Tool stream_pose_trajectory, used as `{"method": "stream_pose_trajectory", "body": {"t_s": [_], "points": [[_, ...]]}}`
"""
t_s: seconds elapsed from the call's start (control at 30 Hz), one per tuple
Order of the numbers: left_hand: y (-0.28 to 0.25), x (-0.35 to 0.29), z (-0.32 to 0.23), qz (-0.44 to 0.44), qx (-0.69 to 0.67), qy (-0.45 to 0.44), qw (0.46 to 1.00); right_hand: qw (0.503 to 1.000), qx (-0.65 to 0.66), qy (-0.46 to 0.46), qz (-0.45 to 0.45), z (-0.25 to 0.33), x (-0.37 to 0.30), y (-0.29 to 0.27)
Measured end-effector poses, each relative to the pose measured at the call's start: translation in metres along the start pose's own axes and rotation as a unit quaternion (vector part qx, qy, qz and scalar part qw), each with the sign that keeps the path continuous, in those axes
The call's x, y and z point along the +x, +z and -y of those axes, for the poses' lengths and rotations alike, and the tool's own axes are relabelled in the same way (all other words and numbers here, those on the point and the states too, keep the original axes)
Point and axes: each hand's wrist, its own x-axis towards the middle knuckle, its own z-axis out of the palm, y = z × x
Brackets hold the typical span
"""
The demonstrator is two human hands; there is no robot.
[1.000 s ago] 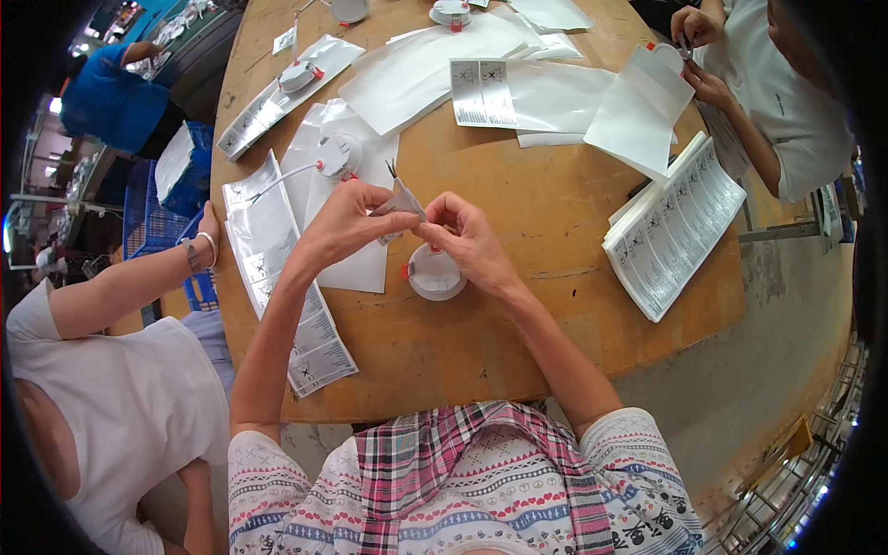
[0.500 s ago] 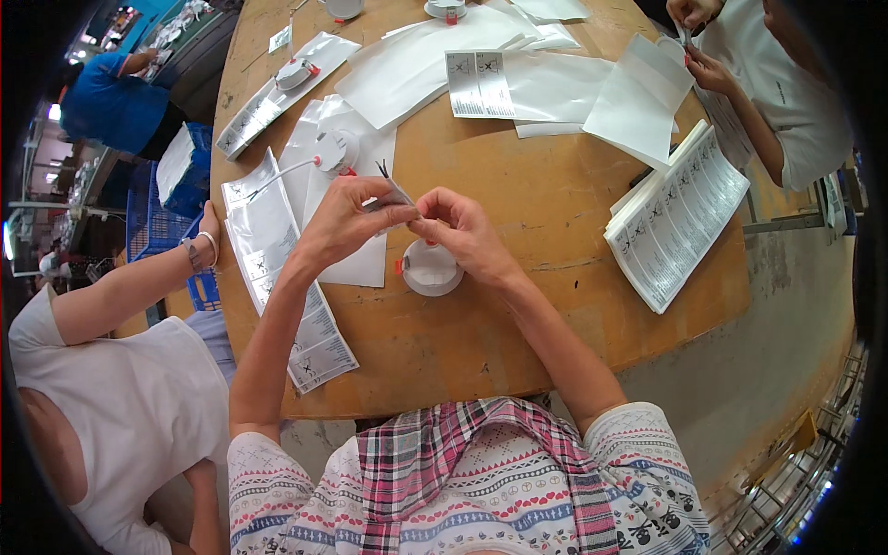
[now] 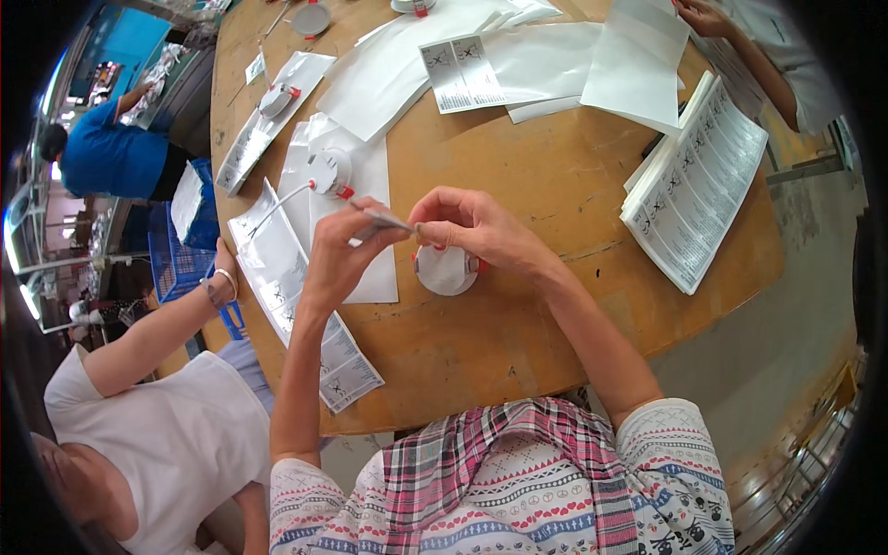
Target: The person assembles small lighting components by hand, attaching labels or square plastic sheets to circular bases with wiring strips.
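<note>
My left hand (image 3: 340, 252) pinches a thin metal tool, like tweezers (image 3: 384, 220), whose tip points toward my right hand (image 3: 474, 227). My right hand's fingers are closed together just above a round white device with small red tabs (image 3: 446, 271) that lies on the round wooden table (image 3: 518, 333). What the right fingertips pinch is too small to tell. A second round white device with a red tab and a white cable (image 3: 329, 171) rests on white sheets beyond my left hand.
Clear plastic bags and printed sheets (image 3: 277, 268) lie at the table's left. A stack of label sheets (image 3: 694, 185) sits at right. White papers (image 3: 546, 55) cover the far side. A person in white (image 3: 166, 435) sits to my left; another person's hands (image 3: 703, 18) work opposite.
My hands have stayed together over the white device; the tool in my left hand has tilted flatter, toward the right fingers. The person opposite has moved their sheet.
</note>
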Motion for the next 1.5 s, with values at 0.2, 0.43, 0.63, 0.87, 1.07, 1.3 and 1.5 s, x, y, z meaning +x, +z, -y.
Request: {"method": "stream_pose_trajectory", "body": {"t_s": [0.2, 0.43, 0.63, 0.87, 1.07, 1.3, 1.5], "points": [[-0.003, -0.012, -0.010, -0.034, 0.118, 0.133, 0.983, 0.997, -0.023, -0.071, 0.037, 0.005, -0.005, 0.007], [-0.005, -0.020, -0.010, -0.067, 0.148, 0.168, 0.972, 0.992, -0.060, -0.111, 0.019, 0.000, -0.001, 0.016], [-0.009, -0.024, -0.007, -0.041, 0.077, 0.086, 0.993, 0.995, 0.017, -0.081, 0.052, -0.001, 0.001, 0.024], [0.007, -0.019, -0.009, -0.067, -0.067, -0.036, 0.995, 1.000, 0.015, -0.017, -0.010, -0.006, -0.005, 0.024], [0.003, -0.020, -0.021, -0.018, -0.133, -0.072, 0.988, 0.999, -0.013, -0.017, 0.026, -0.008, -0.002, 0.019], [0.010, -0.022, -0.019, -0.058, -0.100, -0.054, 0.992, 0.998, -0.031, -0.042, -0.022, -0.011, 0.000, 0.023], [0.020, -0.018, -0.011, -0.011, -0.075, -0.065, 0.995, 0.988, -0.058, -0.105, -0.096, -0.006, 0.006, 0.031]]}}
